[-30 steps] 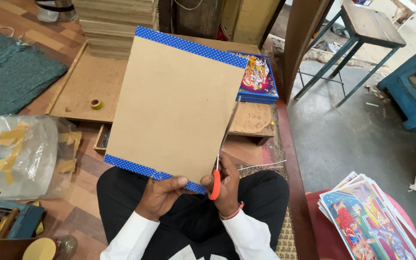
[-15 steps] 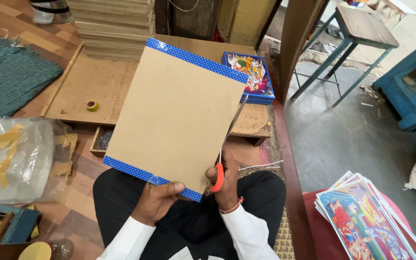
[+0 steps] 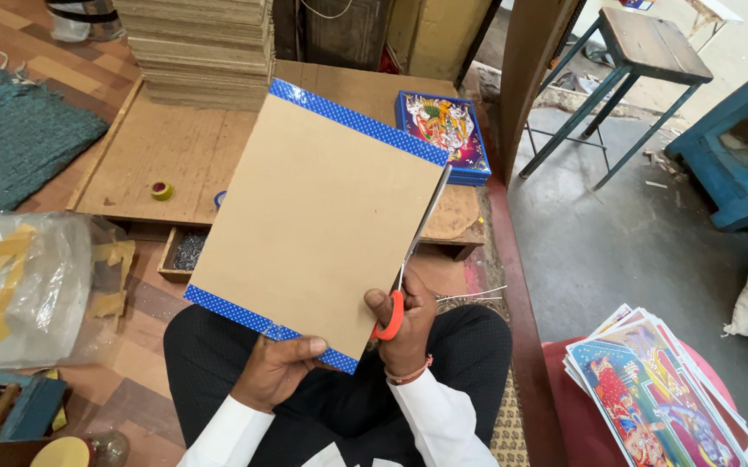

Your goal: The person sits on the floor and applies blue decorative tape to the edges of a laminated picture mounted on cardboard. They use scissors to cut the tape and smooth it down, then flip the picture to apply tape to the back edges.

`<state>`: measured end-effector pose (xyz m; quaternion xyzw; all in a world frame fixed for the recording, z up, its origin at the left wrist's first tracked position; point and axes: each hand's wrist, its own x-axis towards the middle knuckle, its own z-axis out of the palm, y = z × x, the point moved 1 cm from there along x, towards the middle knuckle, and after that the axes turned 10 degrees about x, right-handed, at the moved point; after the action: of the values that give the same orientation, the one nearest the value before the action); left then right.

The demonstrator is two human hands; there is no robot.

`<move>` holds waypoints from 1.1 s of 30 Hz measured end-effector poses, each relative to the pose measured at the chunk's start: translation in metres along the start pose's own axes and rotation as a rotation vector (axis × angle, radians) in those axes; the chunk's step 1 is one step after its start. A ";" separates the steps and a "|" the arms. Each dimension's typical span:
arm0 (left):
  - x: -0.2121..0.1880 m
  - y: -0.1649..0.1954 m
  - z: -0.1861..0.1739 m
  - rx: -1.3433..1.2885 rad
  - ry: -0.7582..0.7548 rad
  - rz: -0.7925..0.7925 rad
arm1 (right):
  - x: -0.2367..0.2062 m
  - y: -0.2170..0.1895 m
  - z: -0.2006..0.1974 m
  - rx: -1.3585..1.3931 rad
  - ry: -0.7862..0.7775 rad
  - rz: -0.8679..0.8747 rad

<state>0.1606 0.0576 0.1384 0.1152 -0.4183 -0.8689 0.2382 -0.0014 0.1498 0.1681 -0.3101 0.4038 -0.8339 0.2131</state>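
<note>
I hold a brown cardboard sheet [image 3: 322,216] tilted up over my lap, with blue dotted tape along its far and near edges. My left hand [image 3: 279,367] grips the near taped edge from below. My right hand [image 3: 409,324] is closed on scissors [image 3: 413,251] with orange-red handles; their long blades lie along the sheet's right edge, pointing away from me. I sit cross-legged in dark trousers and white sleeves.
A low wooden board [image 3: 175,156] lies ahead with a tall stack of cardboard sheets [image 3: 197,47], a small tape roll [image 3: 161,190] and a colourful printed box [image 3: 443,134]. A plastic bag [image 3: 19,285] sits left, printed sheets [image 3: 659,389] right, a stool [image 3: 633,60] beyond.
The sheet has tilted and shifted slightly toward the right. The scissor blades now show clearly along its right edge, where before they were mostly hidden behind it.
</note>
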 end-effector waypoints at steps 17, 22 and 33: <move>-0.005 -0.005 -0.010 0.049 0.033 -0.006 | 0.023 -0.026 -0.005 -0.137 -0.142 0.104; -0.009 -0.005 -0.010 0.065 0.051 -0.041 | 0.024 -0.026 -0.003 -0.222 -0.085 -0.036; -0.008 -0.010 -0.026 -0.046 0.037 0.027 | 0.019 0.001 -0.027 0.016 -0.001 0.210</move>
<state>0.1744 0.0492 0.1140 0.1200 -0.3952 -0.8727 0.2604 -0.0338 0.1521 0.1614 -0.2648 0.4274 -0.8099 0.3020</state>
